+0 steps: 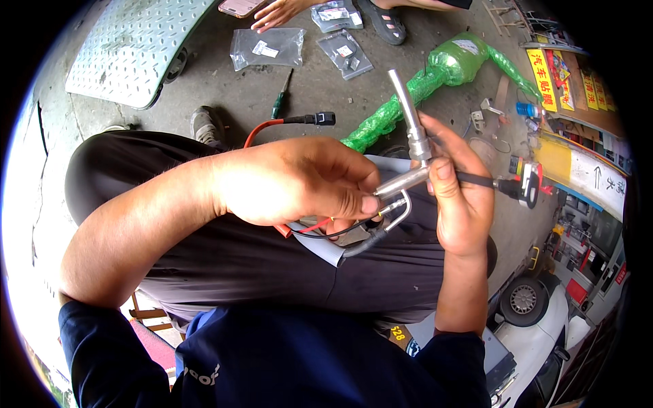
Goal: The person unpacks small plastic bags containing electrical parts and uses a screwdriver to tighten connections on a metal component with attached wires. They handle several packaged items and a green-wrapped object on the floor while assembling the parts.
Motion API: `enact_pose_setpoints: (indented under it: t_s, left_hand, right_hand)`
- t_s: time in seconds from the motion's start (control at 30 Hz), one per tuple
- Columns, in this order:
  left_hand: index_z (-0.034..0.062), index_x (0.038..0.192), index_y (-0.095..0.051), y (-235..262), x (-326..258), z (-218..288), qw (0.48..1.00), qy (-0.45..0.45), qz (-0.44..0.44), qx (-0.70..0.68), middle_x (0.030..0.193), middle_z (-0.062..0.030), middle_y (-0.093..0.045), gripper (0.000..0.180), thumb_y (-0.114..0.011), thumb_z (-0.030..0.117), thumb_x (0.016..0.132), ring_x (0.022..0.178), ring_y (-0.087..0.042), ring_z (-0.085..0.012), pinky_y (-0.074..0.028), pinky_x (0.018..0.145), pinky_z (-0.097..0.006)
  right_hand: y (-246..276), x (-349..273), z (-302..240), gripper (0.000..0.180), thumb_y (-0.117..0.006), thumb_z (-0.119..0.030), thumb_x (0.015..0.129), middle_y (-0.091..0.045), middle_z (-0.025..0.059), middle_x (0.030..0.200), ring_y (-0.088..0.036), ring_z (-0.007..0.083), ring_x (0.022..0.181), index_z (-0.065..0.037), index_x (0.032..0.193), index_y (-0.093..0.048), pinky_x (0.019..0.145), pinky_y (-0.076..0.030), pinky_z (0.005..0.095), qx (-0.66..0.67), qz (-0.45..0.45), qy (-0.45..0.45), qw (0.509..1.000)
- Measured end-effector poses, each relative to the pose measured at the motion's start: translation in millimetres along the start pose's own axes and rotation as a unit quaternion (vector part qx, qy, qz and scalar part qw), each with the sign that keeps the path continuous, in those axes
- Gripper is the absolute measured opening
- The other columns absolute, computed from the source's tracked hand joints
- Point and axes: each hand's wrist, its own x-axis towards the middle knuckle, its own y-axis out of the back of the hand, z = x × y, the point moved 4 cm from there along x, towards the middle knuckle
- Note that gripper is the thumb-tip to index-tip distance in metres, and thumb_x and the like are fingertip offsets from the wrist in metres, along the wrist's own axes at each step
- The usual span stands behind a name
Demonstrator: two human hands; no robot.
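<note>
A silvery T-shaped metal fitting (406, 179) with a long upright tube (402, 95) is held above my lap. My right hand (462, 194) grips its right side between thumb and fingers. My left hand (299, 180) is closed, thumb and forefinger pinched at the fitting's left end; any small part between them is hidden. Below hang a bent metal pipe (398, 226) in a grey sleeve (323, 250) and thin red and black wires (333, 234). An orange cable (262, 129) with a black connector (325, 119) passes behind my left hand. Another black connector (529, 188) sticks out past my right hand.
On the concrete floor lie clear plastic bags (269, 49), a green-handled screwdriver (279, 102), and a long green-wrapped bundle (456, 58). A metal ramp plate (136, 51) stands at far left. Another person's hand (280, 13) and shoe (385, 24) show at the top. A white car (544, 333) is at lower right.
</note>
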Motion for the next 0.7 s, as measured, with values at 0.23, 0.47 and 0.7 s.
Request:
enact_pose_setpoints:
  t_s: [0.23,0.47,0.7]
  left_hand:
    - [-0.0015,0.11,-0.066,-5,2,-9,0.999,0.022,-0.014,-0.037,0.092,-0.0007,-0.066,0.022,-0.072,0.02,0.108,0.086,-0.063,-0.0091,-0.051,0.077,-0.027]
    - [-0.0006,0.11,-0.064,-6,2,-10,0.998,0.054,-0.021,-0.005,0.09,0.0008,-0.065,0.021,-0.07,0.019,0.109,0.086,-0.062,-0.0079,-0.05,0.078,-0.026]
    - [0.0011,0.109,-0.063,-6,0,-9,0.997,0.069,-0.014,0.02,0.088,0.0027,-0.062,0.019,-0.07,0.019,0.109,0.086,-0.059,-0.0066,-0.049,0.078,-0.026]
  right_hand:
    - [-7,0,6,0.045,-0.063,-0.022,0.113,-0.064,-0.0005,0.097,-0.056,0.0069,0.092,0.005,0.149,-0.062,0.089,-0.048,0.0233,0.042,-0.006,0.009,0.999]
    - [-8,-3,2,0.045,-0.062,-0.019,0.114,-0.061,-0.001,0.094,-0.051,0.007,0.086,0.006,0.151,-0.06,0.08,-0.044,0.0227,0.013,-0.025,-0.01,1.0]
    - [-11,-2,3,0.044,-0.061,-0.017,0.114,-0.058,-0.0019,0.091,-0.05,0.0069,0.085,0.006,0.151,-0.059,0.08,-0.044,0.0227,0.005,-0.021,0.028,0.999]
